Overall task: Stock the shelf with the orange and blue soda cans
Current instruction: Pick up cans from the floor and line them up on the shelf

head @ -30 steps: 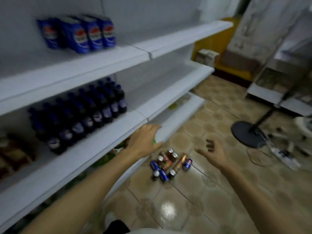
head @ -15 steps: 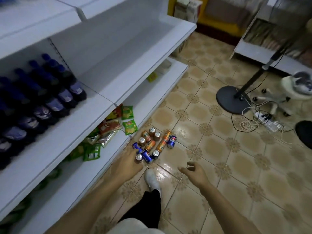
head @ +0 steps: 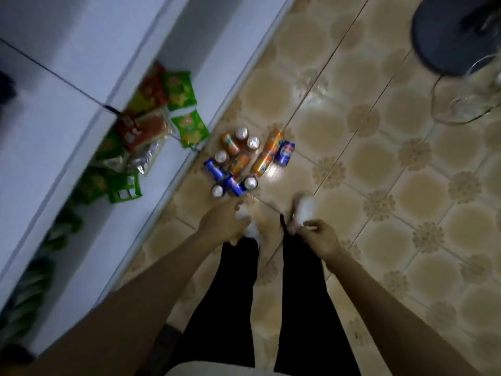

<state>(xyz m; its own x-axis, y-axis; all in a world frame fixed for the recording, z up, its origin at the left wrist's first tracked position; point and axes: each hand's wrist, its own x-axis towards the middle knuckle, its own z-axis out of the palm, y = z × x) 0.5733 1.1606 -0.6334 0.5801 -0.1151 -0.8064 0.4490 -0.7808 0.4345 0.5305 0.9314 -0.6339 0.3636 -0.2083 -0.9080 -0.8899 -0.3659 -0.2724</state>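
Left: shelf (head: 173, 169) edge just beside the cans (head: 244, 161) — tight.
Right: bare floor (head: 379, 164) — open.
Near side: feet (head: 301, 210) close behind the cans.
Far right: fan base (head: 447, 36), cable (head: 461, 115), well apart.

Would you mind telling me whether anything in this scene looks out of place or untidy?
Yes: the orange and blue soda cans sit in a jumbled cluster on the beige patterned tile floor, some upright, several lying on their sides. The green and red snack packets on the bottom white shelf are strewn at angles, not lined up.
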